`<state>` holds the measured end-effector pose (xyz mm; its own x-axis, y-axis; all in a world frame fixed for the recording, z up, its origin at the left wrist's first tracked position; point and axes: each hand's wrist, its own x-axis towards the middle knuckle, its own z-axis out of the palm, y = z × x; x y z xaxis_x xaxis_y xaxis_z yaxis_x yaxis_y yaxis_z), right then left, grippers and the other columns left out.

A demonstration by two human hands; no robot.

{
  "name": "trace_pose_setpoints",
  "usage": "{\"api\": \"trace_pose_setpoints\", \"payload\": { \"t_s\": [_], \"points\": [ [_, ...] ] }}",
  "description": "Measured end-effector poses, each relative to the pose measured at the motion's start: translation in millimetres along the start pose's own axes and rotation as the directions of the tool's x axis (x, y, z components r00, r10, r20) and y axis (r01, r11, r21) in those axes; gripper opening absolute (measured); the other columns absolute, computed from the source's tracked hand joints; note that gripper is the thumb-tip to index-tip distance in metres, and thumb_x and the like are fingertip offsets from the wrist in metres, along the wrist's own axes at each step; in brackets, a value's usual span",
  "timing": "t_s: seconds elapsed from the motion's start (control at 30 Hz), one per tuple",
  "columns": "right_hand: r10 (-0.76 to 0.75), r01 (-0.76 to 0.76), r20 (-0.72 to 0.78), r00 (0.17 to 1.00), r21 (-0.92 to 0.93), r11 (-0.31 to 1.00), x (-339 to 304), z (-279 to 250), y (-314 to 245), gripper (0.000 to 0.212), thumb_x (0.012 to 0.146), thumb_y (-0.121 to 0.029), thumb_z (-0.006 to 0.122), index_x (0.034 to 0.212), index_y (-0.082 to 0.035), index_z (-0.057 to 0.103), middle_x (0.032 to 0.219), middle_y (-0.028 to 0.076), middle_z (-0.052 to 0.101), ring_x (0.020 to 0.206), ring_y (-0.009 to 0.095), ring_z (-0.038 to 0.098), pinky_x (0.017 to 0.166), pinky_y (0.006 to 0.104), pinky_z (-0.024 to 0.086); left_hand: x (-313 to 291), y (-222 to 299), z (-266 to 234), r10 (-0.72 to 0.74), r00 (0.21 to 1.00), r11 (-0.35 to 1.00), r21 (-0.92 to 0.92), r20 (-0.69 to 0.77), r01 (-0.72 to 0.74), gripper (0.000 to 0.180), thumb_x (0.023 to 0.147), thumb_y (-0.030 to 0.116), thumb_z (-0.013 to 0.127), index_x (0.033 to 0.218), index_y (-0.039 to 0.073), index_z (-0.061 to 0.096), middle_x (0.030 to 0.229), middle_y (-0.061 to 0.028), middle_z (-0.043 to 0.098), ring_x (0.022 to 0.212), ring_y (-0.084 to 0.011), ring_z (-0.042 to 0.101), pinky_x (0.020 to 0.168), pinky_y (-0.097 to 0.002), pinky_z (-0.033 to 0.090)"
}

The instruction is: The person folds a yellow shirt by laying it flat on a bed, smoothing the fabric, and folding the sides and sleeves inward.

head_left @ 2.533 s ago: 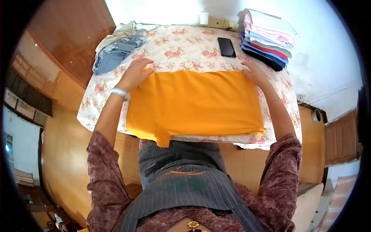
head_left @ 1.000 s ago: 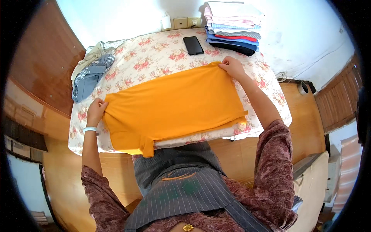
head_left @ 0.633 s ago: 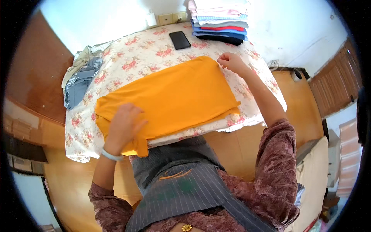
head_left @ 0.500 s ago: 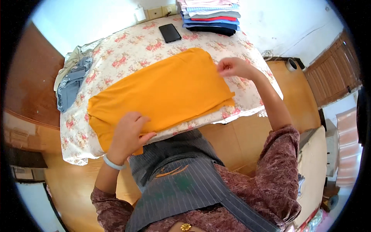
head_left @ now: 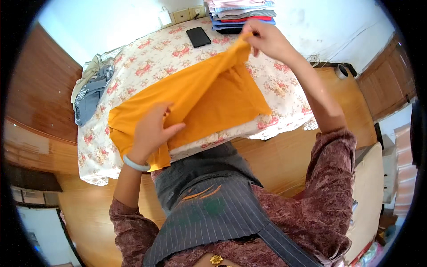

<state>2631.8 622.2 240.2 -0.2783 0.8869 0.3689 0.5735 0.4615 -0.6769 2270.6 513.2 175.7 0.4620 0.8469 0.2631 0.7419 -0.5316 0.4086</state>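
A mustard-yellow garment (head_left: 209, 113), perhaps a shirt, lies partly folded along the near side of the bed. My right hand (head_left: 263, 40) pinches its far right corner and holds that edge lifted, so the upper layer rises in a slanting fold off the layer beneath. Over the left part of the cloth is my left hand (head_left: 153, 129), thumb and fingers apart, resting on or just above the fabric. A bit of yellow cloth hangs over the bed's near edge under my left wrist.
The bed has a floral cover (head_left: 147, 66). A stack of folded clothes (head_left: 242, 13) stands at the back, behind my right hand, with a black phone (head_left: 198, 37) left of it. Grey and beige clothes (head_left: 93, 89) lie heaped at the left edge.
My right hand has taken hold of the garment's right corner and moved up and away, raising the top layer. My left hand has shifted slightly farther over the cloth.
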Motion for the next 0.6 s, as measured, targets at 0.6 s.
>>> {"api": "trace_pose_setpoints", "payload": {
  "t_s": [0.6],
  "points": [
    [-0.216, 0.142, -0.476, 0.852, -0.186, 0.972, 58, 24, 35, 0.017, 0.088, -0.016, 0.066, 0.093, -0.003, 0.058, 0.073, 0.006, 0.061, 0.058, 0.013, 0.059, 0.063, 0.0275, 0.050, 52, -54, -50, -0.085, 0.923, 0.977, 0.149, -0.376, 0.150, 0.032, 0.087, 0.011, 0.049, 0.117, 0.003, 0.058, 0.104, -0.0213, 0.064, 0.094, -0.0396, 0.061, 0.081, -0.0458, 0.048]
  ]
}}
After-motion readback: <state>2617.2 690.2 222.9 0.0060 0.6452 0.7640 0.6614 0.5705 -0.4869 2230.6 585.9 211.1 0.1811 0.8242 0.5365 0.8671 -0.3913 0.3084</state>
